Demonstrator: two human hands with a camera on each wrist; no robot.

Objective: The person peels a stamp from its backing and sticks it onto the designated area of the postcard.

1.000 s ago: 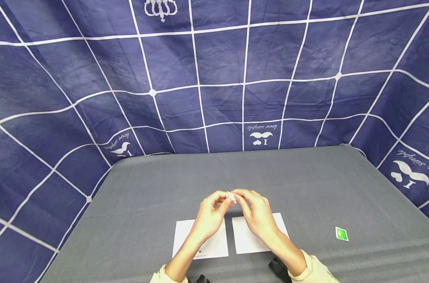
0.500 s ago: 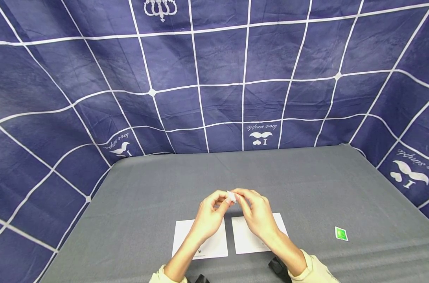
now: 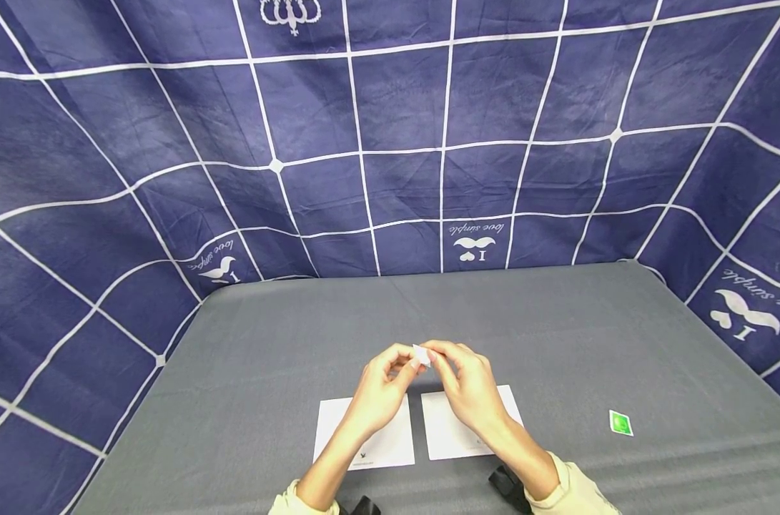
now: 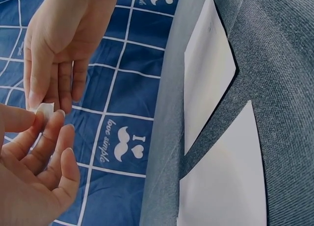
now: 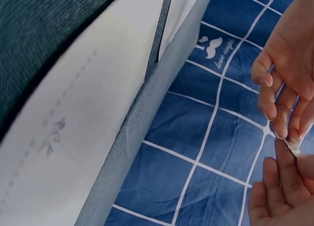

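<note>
Between both hands, above the table, is a small white piece that looks like paper or a sticker (image 3: 422,355). My left hand (image 3: 382,390) pinches it between thumb and forefinger, the other fingers loosely bent, as the left wrist view shows. From the other side my right hand (image 3: 468,386) pinches its edge with thumb and forefinger. In the left wrist view the white piece (image 4: 45,109) stands up a little from the fingertips. Below the hands lie two white sheets, the left sheet (image 3: 390,443) and the right sheet (image 3: 442,429), side by side with a narrow gap.
A small green square with a white border (image 3: 620,423) lies on the grey cloth-covered table (image 3: 267,357) at the right. Behind and at both sides hangs a blue curtain with white lines (image 3: 402,186). Black straps (image 3: 508,486) sit at the wrists.
Both hands stay almost in place, still pinching the small white piece. It shows slightly more above the fingertips. The sheets and green square have not moved on the table.
</note>
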